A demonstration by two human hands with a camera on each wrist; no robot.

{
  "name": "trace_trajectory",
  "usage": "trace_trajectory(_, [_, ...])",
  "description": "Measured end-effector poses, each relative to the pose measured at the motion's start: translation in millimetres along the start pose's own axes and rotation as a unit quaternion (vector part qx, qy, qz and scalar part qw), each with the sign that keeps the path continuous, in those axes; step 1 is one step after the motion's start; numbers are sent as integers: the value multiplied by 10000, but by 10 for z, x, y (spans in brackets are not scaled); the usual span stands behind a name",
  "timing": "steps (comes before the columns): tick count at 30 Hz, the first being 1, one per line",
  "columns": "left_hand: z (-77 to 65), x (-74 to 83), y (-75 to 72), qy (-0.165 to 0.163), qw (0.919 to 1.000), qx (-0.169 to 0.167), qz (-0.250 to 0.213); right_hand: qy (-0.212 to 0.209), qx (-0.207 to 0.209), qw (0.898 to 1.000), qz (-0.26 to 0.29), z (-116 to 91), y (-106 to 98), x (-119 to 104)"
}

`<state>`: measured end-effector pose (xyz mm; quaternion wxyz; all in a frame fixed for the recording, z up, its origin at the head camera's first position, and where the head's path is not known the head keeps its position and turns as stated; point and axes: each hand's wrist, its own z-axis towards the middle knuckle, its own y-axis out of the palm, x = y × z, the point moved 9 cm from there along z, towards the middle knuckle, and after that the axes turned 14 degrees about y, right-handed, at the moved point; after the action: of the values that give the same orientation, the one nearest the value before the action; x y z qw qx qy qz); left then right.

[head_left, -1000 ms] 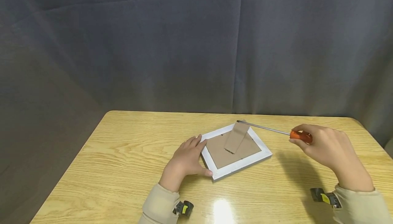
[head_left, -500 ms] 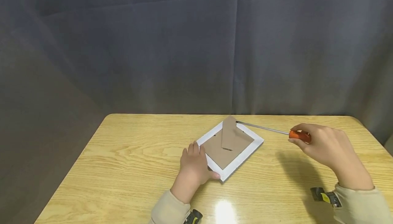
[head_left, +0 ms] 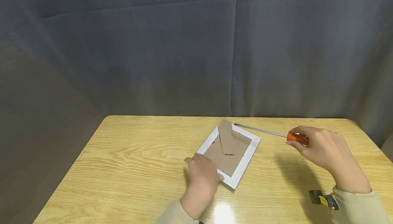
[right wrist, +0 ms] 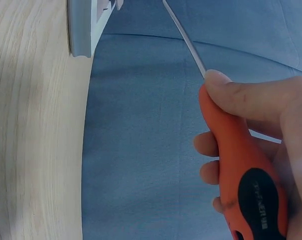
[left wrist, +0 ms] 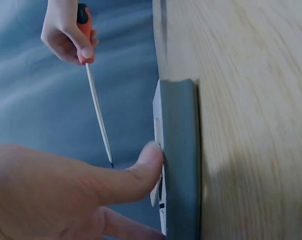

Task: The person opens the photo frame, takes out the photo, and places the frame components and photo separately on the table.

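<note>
A white-backed picture frame (head_left: 248,152) lies face down on the table, its brown backing board (head_left: 228,166) showing. The easel leg (head_left: 226,137) on the board is raised. My left hand (head_left: 202,173) grips the frame's near-left end, the thumb (left wrist: 143,172) on the edge of the back and the fingers at the left corner. My right hand (head_left: 326,150) holds a flat-tipped screwdriver (right wrist: 236,145) by its orange and black handle, above the table to the right. Its long shaft points left, and the tip overlaps the frame's far corner in the head view.
The wooden table (head_left: 132,169) ends at a far edge just behind the frame. A dark grey curtain (head_left: 172,63) hangs beyond it. A small dark wrist device with a yellow mark (head_left: 323,200) sits at the right sleeve.
My left hand has turned the frame clockwise in the head view, swinging its near corner right and toward me, and its fingers have drawn in. The right hand and screwdriver have barely moved.
</note>
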<state>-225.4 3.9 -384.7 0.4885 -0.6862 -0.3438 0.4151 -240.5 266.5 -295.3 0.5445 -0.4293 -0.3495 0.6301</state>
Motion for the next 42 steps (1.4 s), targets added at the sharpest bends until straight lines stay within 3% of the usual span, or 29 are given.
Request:
trace_trajectory(5, [8,-65,-92,16,9979,543,-363,34,29,10000,49,9,-11,6])
trace_trajectory(7, [18,-111,-142,43,9940,943,-546,53,23,10000,41,13,-13,9])
trace_trajectory(12, [55,-224,-274,274,9677,2266,-1069,59,11,10000,22,10,-10,13])
trace_trajectory(14, [85,-262,-267,442,9585,2491,-1313,49,33,10000,27,7,-13,12])
trace_trajectory(16, [129,-281,-197,659,9560,2327,-1662,55,54,10000,33,6,-16,11])
trace_trajectory(20, [214,-279,34,1081,9542,1474,-2369,48,42,10000,50,1,-6,13])
trace_trajectory(24, [234,-286,201,1240,9467,866,-2843,43,19,10000,60,-3,3,18])
trace_trajectory(28, [228,-312,252,1245,9417,701,-3047,19,22,10000,47,-5,-1,17])
trace_trajectory(33, [240,-310,246,1203,9399,750,-3107,-19,29,10000,60,-6,-4,13])
trace_trajectory(42, [232,-260,195,994,9582,728,-2581,-86,64,9999,64,-18,-1,4])
